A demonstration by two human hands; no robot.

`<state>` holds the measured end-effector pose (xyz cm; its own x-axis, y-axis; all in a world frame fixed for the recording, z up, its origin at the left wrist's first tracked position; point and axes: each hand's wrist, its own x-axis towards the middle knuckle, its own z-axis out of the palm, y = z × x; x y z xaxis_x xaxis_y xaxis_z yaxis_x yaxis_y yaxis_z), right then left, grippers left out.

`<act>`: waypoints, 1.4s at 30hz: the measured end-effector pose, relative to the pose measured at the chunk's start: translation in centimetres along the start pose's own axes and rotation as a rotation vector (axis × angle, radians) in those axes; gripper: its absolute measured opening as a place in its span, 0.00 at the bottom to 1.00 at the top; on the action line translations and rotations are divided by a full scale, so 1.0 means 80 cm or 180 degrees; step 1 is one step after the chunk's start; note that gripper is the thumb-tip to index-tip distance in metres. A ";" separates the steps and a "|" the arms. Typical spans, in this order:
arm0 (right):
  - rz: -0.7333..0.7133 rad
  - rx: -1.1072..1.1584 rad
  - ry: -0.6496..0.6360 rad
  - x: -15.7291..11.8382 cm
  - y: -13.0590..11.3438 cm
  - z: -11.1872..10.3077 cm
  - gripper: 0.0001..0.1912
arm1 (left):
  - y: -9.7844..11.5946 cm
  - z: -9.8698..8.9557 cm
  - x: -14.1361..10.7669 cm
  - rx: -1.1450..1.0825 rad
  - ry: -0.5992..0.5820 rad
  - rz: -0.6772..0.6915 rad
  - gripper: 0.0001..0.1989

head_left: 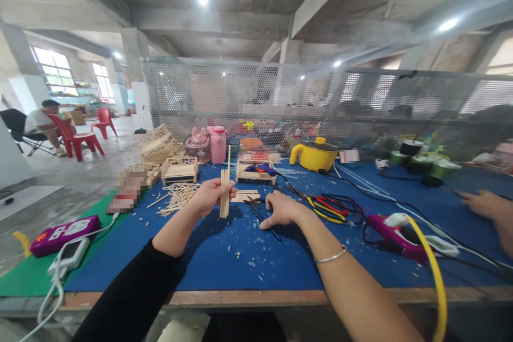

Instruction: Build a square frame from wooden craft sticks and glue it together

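My left hand (211,196) holds a bundle of thin wooden sticks (225,206) upright above the blue mat (224,256); one stick rises higher than the others. Over the handles of the dark pliers (256,209) is my right hand (280,209), fingers apart and curved downward. Whether it touches the pliers is hard to tell. Behind the pliers lie flat wooden strips (245,195). A loose pile of short sticks (179,197) is left of my left hand. The blue glue gun (262,169) rests on a small wooden frame (245,172).
Finished wooden racks (179,170) and a pink bottle (218,145) stand at the back. A yellow pot (318,155), red and yellow pliers (331,208), cables and a purple power strip (401,235) are to the right. Another person's hand (483,204) is at far right.
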<state>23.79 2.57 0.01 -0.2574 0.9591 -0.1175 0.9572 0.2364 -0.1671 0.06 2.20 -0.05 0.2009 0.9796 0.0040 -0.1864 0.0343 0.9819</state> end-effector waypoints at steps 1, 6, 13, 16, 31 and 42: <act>0.0018 -0.0074 -0.0034 -0.001 -0.003 0.000 0.33 | -0.001 -0.001 0.001 0.0012 0.0000 -0.0006 0.12; -0.0019 -0.0013 -0.0119 -0.003 -0.010 -0.005 0.25 | -0.008 -0.005 0.005 0.0058 0.0029 -0.0061 0.12; -0.0033 0.0252 0.0041 0.003 -0.004 -0.002 0.07 | -0.015 -0.015 0.011 0.0114 0.0004 -0.0024 0.13; -0.0094 0.0412 0.0139 0.001 -0.008 -0.004 0.07 | -0.016 -0.017 0.013 0.0130 -0.0008 -0.0008 0.13; -0.0720 0.2656 0.0707 0.009 -0.016 -0.004 0.18 | -0.007 -0.006 0.000 0.0221 -0.0243 -0.0100 0.16; -0.1405 0.1766 0.0851 0.013 -0.013 0.009 0.44 | 0.005 -0.012 -0.005 0.0498 -0.0524 -0.0021 0.20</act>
<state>22.44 3.22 -0.68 -0.4928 0.8153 0.3041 0.5475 0.5622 -0.6199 -1.06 1.98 0.19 0.3584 0.9334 0.0158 -0.0357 -0.0032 0.9994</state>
